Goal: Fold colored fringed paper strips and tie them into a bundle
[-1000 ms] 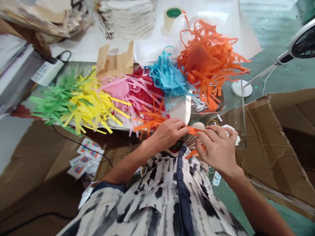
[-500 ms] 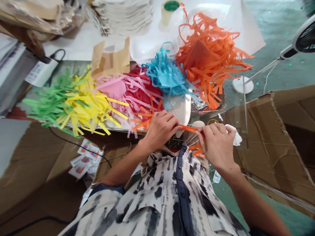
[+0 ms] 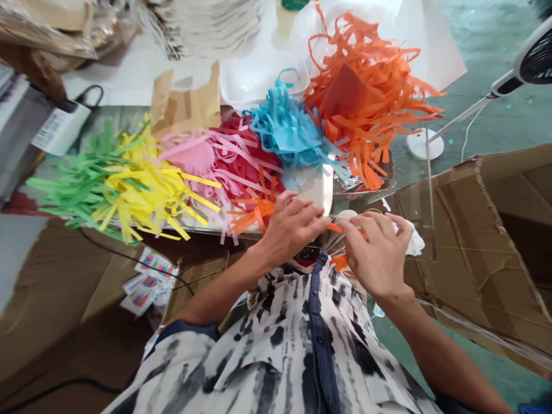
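Observation:
My left hand (image 3: 294,225) is closed on a bundle of orange paper strips (image 3: 334,227), whose cut ends fan out to the left beside it. Opposite it, my right hand (image 3: 374,248) pinches the same bundle, and more orange strip ends hang below its fingers. Only a short stretch of orange shows between the two hands, just in front of my shirt. Beyond my hands lie heaps of fringed paper: green (image 3: 77,183), yellow (image 3: 149,192), pink (image 3: 196,155), red (image 3: 263,152), blue (image 3: 293,123) and a large orange heap (image 3: 366,98).
A white tray (image 3: 241,86) and a folded brown card (image 3: 190,109) sit behind the heaps. At the right are a small fan (image 3: 537,57) on a stand and a cardboard box (image 3: 457,213). Printed cards (image 3: 149,282) lie low on the left, near a black cable (image 3: 125,250).
My hands have come closer together, leaving less of the orange bundle visible between them. My left hand has shifted right, and the view has moved slightly.

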A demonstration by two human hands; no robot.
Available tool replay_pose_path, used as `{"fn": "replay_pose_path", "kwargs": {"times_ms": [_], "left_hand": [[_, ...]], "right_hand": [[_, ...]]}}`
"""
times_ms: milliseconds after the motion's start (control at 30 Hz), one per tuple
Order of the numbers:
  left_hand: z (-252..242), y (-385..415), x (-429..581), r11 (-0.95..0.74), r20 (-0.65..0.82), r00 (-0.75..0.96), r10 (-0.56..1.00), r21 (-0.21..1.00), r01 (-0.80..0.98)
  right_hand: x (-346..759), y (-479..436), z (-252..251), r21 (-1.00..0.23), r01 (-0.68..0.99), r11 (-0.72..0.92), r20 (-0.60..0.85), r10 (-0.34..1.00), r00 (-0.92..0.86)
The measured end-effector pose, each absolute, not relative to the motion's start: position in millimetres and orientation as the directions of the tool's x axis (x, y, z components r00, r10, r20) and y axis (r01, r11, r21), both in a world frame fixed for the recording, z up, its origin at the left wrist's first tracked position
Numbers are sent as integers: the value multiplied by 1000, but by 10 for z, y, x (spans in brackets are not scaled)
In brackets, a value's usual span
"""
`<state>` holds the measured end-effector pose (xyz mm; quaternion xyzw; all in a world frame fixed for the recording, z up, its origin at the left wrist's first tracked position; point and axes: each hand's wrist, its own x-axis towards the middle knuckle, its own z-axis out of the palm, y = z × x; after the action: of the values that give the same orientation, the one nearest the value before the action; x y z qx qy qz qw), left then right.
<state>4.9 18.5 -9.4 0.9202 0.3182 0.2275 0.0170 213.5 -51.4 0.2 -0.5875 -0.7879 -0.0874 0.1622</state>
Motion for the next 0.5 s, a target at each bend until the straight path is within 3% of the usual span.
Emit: {"fn": "replay_pose_path", "kwargs": {"times_ms": [100,367,500], "left_hand": [[-116,192,-19,-852,381,765,520,176,492],[101,265,-411,-733,347,647,679,270,625],[43,208,-124,-829,341,755,559,222,514]], "right_hand": [[2228,-592,-54,-31,924,381,422,843,-334],[2468,-733,-53,-29,930,367,417,850,-323],[2386,-697,22,-73,939,335,334,896,-294]]}}
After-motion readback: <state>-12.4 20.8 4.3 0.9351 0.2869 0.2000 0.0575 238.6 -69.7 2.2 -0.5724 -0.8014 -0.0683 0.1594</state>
